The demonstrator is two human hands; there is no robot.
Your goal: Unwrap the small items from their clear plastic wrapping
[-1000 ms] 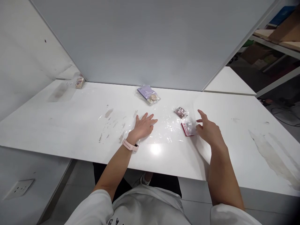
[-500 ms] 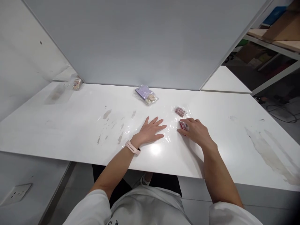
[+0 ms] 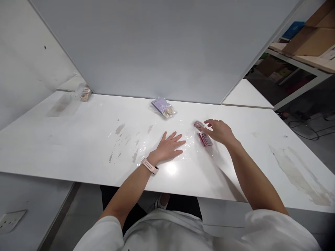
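My left hand (image 3: 170, 148) lies flat with its fingers spread, pressed on a clear plastic sheet or bag (image 3: 187, 139) on the white table (image 3: 78, 146). My right hand (image 3: 218, 131) is at the right end of the plastic, thumb and fingers apart. Its fingertips are beside a small reddish-brown item (image 3: 198, 124); whether they touch it I cannot tell. Just below that hand lies a small red and white packet (image 3: 206, 139), not held. Both small things seem to be in or under the clear plastic.
Near the upright grey panel (image 3: 157, 52) lies a clear bag with a purple card (image 3: 160, 104) and a beige piece. At the back left sits another small bagged item (image 3: 86, 94). Grey smears mark the table. A cardboard box (image 3: 303, 40) stands on a shelf at right.
My right hand has let go of the red and white packet and moved up to the reddish-brown item. My left hand stays flat in place. The view has shifted slightly.
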